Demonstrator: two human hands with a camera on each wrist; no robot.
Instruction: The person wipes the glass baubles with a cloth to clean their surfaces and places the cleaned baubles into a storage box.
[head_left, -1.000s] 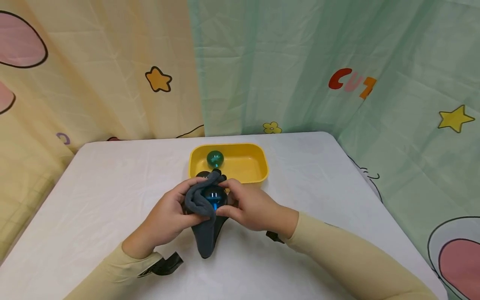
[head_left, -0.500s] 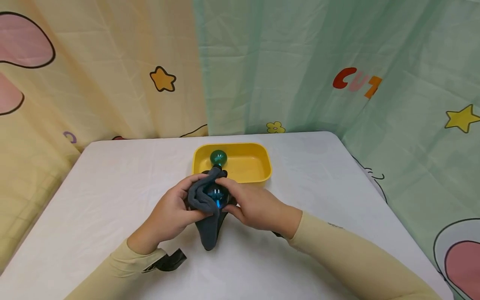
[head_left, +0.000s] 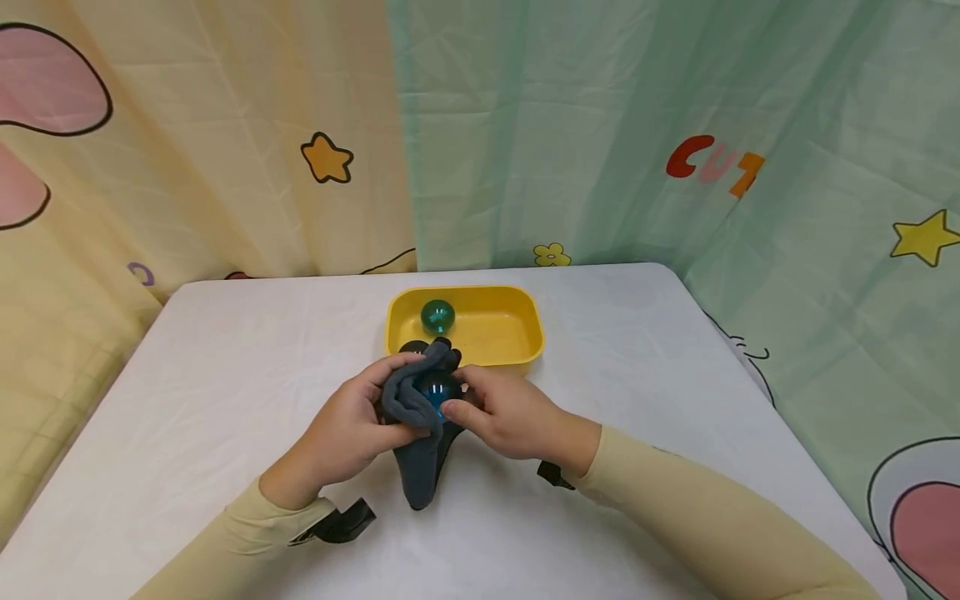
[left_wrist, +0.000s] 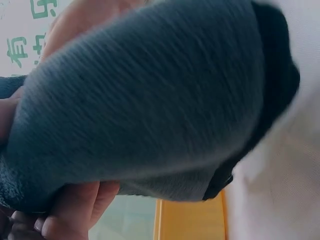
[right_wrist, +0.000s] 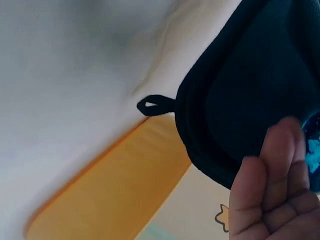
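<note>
Fingers of the left hand (head_left: 352, 425) curl round a grey cloth (head_left: 411, 408) wrapped about a blue ball (head_left: 435, 392), which the right hand (head_left: 502, 412) pinches just above the worktop (head_left: 210, 375). Behind, touching the cloth, a yellow tray (head_left: 510, 329) holds a green ball (head_left: 437, 316).

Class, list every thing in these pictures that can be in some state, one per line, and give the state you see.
Left hand: grips the dark grey cloth.
Right hand: fingers curled on the blue ball, thumb on its front.
Dark grey cloth: bunched round the blue ball, tail hanging to the table.
Glossy blue ball: partly wrapped, front showing.
Glossy green ball: lying loose in the tray.
Yellow plastic tray: upright, holding one ball.
White table: covered with a wrinkled sheet.
</note>
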